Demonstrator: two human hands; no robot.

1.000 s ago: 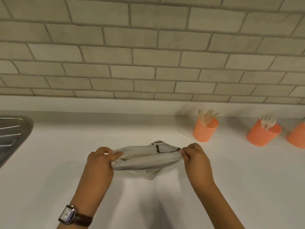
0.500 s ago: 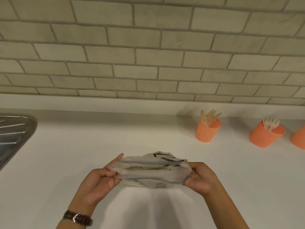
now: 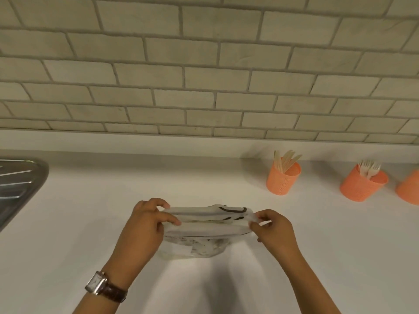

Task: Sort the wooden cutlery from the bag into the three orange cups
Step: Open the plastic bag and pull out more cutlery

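We pinch the plastic bag [image 3: 207, 225] mouth with both hands, left hand [image 3: 145, 225] and right hand [image 3: 273, 227]; pulling unevenly could spill cutlery on the tabletop [image 3: 340, 245].

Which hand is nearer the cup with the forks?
Right. The right hand pinches the bag left of the fork cup; the left hand holds its far end, farther left.

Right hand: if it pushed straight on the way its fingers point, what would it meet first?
The bag, whose right end the right hand pinches; its fingers point left along it. Beyond that, probably the left hand, which pinches the other end.
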